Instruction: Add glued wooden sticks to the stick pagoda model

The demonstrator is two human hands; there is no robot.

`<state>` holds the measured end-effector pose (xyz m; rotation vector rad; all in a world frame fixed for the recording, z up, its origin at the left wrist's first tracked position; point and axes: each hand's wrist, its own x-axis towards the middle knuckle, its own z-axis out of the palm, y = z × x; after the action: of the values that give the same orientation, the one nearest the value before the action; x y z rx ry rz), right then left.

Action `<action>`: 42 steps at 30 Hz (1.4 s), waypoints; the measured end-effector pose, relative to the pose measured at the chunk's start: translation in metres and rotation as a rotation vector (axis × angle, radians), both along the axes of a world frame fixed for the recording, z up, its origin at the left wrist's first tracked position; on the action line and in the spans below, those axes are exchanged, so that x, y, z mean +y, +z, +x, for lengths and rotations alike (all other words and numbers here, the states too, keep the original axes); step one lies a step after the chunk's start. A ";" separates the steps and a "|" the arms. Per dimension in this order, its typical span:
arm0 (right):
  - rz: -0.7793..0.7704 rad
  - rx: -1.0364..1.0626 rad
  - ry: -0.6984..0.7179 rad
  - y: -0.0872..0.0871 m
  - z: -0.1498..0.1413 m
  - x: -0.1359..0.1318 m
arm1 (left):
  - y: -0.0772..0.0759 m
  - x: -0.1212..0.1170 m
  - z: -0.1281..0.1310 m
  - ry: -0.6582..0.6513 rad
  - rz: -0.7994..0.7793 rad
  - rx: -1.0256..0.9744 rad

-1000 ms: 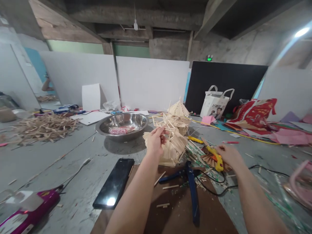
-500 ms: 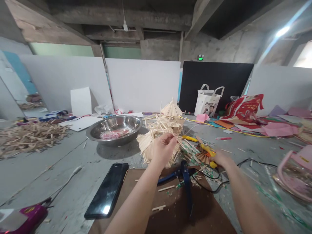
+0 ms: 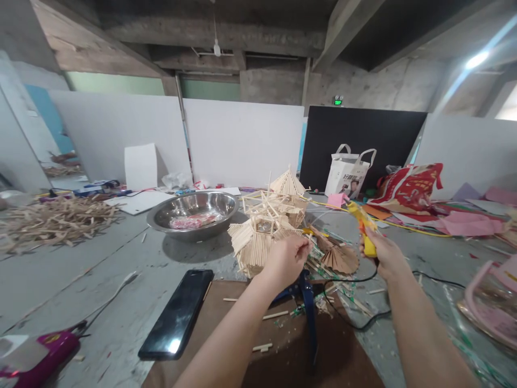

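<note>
My left hand [image 3: 288, 258] is at the front right of the stick model [image 3: 252, 242], its fingers drawn narrowly together; I cannot tell whether a small stick is pinched between them. My right hand [image 3: 385, 250] is wrapped around the handle of the yellow glue gun [image 3: 363, 226], nozzle angled up and to the left. Compared with the earlier frame, I have raised the glue gun clear of the brown paper fan [image 3: 341, 257], which is now exposed, and shifted the left hand to the right, uncovering more of the model's front. The model stands upright on the grey surface, just behind the brown board [image 3: 343, 345] and to the right of the steel basin [image 3: 151, 215]. It is built of pale sticks: a lower section with closely laid sloping panels around an opening, loose-looking crossed sticks above it, and a pointed roof at the rear. The left hand conceals its lower right portion. The handles of the blue cutter [image 3: 309, 312] are partly hidden by the left hand and forearm. The purple device [image 3: 48, 350] is cut off at lower left, the pink container [image 3: 493, 302] at the right edge. The glue gun's tip is hard to make out.
</note>
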<state>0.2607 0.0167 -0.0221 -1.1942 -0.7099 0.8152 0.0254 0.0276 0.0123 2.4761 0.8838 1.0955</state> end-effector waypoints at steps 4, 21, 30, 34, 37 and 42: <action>0.114 0.053 0.103 0.021 -0.013 -0.016 | 0.000 -0.003 -0.001 0.033 0.052 0.068; 0.355 -0.428 0.303 0.049 -0.040 -0.064 | 0.005 -0.006 -0.012 0.197 0.276 -0.112; 0.186 -0.526 0.291 0.056 -0.049 -0.065 | 0.011 -0.007 -0.017 0.240 0.257 -0.135; 0.146 -0.546 0.288 0.055 -0.051 -0.064 | 0.011 -0.006 -0.018 0.250 0.230 -0.129; 0.108 -0.563 0.271 0.053 -0.050 -0.064 | 0.010 -0.006 -0.018 0.254 0.225 -0.127; 0.066 -0.621 0.252 0.049 -0.047 -0.064 | 0.010 -0.005 -0.019 0.242 0.228 -0.143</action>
<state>0.2134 -0.0469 0.0266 -1.3233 -1.4065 0.6139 0.0067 0.0222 0.0223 2.4737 1.0895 1.5109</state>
